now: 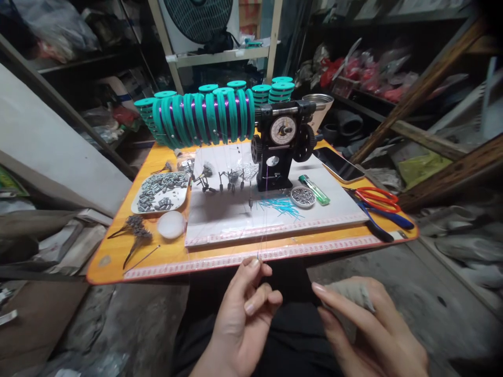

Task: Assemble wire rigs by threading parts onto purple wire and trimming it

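Note:
My left hand (245, 309) is raised in front of the table's near edge, thumb and forefinger pinched on a thin line (262, 220) that runs up to the black winding machine (281, 149) with its round dial. My right hand (365, 324) hovers to the right, fingers spread, with a bandage wrapped around one finger; it holds nothing that I can make out. Both hands are above my dark-clothed lap.
On the orange table (118, 256): a white board (220, 214), green spools (204, 118), a tray of small metal pieces (163, 191), a white disc (171, 225), a round tin (303, 197), a green lighter (314, 189), a phone (338, 164), red scissors (377, 198) and blue pliers (383, 217).

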`<state>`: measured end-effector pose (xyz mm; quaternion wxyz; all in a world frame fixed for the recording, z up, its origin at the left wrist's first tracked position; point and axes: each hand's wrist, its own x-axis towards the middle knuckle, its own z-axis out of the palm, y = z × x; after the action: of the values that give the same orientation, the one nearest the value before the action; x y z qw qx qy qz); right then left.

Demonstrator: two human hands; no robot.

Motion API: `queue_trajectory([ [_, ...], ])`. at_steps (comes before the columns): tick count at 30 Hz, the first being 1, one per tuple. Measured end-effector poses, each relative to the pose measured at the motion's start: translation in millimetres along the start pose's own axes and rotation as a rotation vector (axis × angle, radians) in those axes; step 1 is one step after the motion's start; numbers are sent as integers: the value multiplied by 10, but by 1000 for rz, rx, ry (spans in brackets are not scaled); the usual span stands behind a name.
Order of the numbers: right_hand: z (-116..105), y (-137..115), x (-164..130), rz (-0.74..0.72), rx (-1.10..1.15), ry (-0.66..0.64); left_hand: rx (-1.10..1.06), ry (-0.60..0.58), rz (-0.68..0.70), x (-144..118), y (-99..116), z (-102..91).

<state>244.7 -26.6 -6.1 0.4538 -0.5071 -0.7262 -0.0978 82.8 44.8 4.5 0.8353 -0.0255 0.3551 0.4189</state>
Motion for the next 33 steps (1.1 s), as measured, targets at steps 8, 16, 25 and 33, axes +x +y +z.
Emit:
queue_trajectory([
  [8,29,122,171,-45,-43,5,119,-310,-225,75,105,40],
  [16,283,238,598,-233,6,-159,874,-271,416,45,232,24],
  [25,386,248,1076,-343,283,-425,1398,-285,733,-16,588,-17],
  [33,500,121,1236,-58,177,-553,1914,-233,1645,56,608,-103],
])
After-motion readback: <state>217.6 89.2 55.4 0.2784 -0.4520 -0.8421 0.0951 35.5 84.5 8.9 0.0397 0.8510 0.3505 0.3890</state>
